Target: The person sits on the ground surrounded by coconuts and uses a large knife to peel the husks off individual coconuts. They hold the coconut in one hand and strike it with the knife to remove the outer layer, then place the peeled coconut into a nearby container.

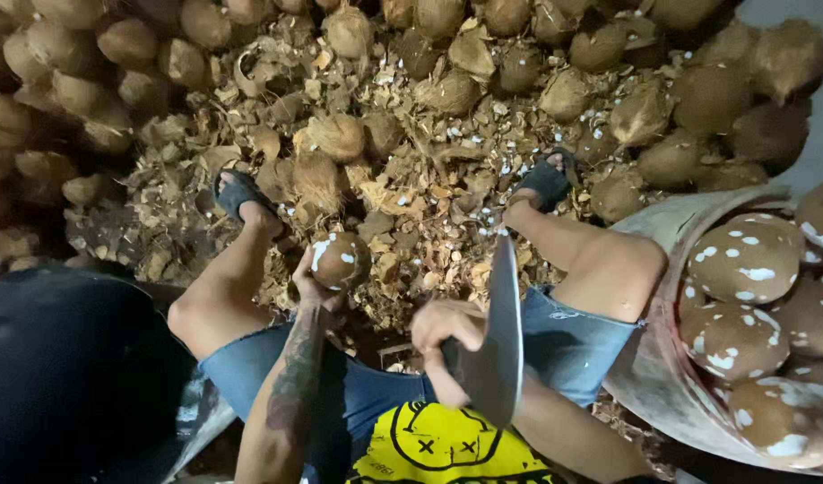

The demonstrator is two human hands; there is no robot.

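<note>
My left hand [315, 285] grips a brown coconut [341, 259] with white chipped patches, held out between my knees. My right hand [446, 345] is closed on the handle of a broad cleaver [501, 341], whose blade points away from me just right of the coconut. The blade is apart from the coconut. I sit with legs spread, feet in dark sandals on the husk litter.
A heap of husked coconuts [447, 90] fills the far side, with shell chips and husk scraps [411, 179] on the ground. A large basin [662, 376] at right holds several peeled coconuts [748, 260]. A dark container [71, 376] stands at left.
</note>
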